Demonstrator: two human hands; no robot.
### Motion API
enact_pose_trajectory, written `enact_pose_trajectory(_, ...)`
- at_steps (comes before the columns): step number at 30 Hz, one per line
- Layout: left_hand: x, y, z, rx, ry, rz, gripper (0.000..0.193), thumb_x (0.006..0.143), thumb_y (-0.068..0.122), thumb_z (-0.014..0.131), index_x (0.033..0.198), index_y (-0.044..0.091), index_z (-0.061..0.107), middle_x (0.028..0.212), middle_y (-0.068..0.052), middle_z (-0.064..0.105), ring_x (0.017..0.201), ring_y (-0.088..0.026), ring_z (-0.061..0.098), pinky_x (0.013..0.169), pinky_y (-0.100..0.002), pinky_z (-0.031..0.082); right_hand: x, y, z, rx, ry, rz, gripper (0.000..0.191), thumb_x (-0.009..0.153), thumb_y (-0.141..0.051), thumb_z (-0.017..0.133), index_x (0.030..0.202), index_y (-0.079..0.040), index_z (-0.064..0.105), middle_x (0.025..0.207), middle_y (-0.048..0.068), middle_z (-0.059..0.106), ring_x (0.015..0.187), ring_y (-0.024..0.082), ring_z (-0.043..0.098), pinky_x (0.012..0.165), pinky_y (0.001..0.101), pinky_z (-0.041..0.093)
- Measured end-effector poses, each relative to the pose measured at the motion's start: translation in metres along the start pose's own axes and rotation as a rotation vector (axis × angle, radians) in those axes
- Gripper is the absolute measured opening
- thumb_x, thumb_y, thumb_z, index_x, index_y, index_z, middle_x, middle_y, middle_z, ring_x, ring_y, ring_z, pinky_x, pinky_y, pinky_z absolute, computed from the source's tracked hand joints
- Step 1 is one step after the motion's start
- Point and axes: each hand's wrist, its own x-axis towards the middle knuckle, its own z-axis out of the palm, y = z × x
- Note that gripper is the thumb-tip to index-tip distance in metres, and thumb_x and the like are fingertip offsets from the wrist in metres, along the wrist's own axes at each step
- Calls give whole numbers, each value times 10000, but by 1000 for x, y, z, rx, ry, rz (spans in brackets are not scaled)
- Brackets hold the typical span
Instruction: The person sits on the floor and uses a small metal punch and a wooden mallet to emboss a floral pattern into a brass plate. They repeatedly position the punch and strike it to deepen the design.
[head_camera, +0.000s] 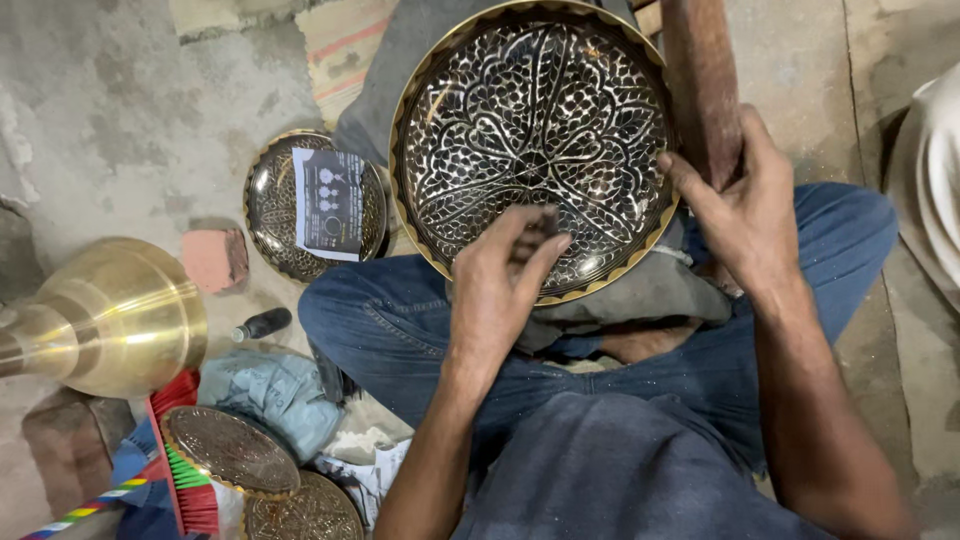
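Head view: the person sits cross-legged in blue jeans (400, 320), with the work propped on a grey cloth (640, 295) over the lap. The left hand (505, 275) has its fingers pinched shut on a small dark tool or abrasive piece (too blurred to identify) and presses it against the lower part of the large engraved brass plate (535, 140). The right hand (745, 205) is clamped around the plate's right rim, thumb on the face, with the plate leaning back against a wooden post (705, 85).

To do this step well, judged from the pose: keep the rim grip firm so the plate cannot rock, work with short, controlled strokes following the floral pattern, and keep pressure even to avoid scoring the raised lines.

Further off on the concrete floor to the left lie a smaller engraved plate (275, 205) carrying a paper card (330, 205), a brick (215, 258), a brass cone-shaped vessel (115, 315) and a brush (190, 470).
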Motion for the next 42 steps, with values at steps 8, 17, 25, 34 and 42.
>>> enact_pose_trajectory(8, 31, -7, 41, -127, -148, 71, 381, 924, 243, 775, 1261, 86, 689, 1014, -93, 774, 891, -157, 774, 756, -292, 681, -34, -11, 2, -130, -34, 323, 472, 959, -293, 790, 1285, -12, 595, 1059, 153, 725, 961, 185, 669, 876, 326, 539)
enact_pose_trajectory(17, 32, -17, 40, -134, -206, 33, 412, 924, 245, 790, 1291, 89, 685, 995, -81, 769, 875, -129, 750, 754, -272, 659, -46, -6, 0, -208, -41, 242, 509, 938, -328, 792, 1278, -16, 578, 1086, 136, 688, 1030, 246, 629, 1133, 495, 273)
enact_pose_trajectory(25, 30, -16, 48, -216, -193, 7, 380, 934, 273, 775, 1268, 109, 696, 946, -41, 756, 847, -102, 742, 724, -260, 655, -43, -7, -3, -20, -33, 228, 507, 941, -262, 773, 1309, 12, 557, 1131, 149, 707, 1053, 168, 655, 945, 345, 519)
enact_pose_trajectory(34, 39, -14, 39, -208, -294, 100, 390, 938, 300, 768, 1280, 123, 703, 960, -49, 784, 836, -113, 759, 698, -259, 645, -40, -16, -10, -153, -60, 217, 554, 974, -304, 776, 1373, 17, 566, 1127, 197, 708, 1035, 213, 667, 891, 364, 521)
enact_pose_trajectory(42, 49, -11, 26, -173, -409, 154, 370, 968, 271, 747, 1280, 92, 659, 932, -43, 782, 816, -105, 766, 686, -263, 655, -39, -18, -9, -178, -67, 232, 560, 972, -314, 774, 1375, 10, 560, 1082, 218, 732, 1022, 277, 739, 859, 398, 546)
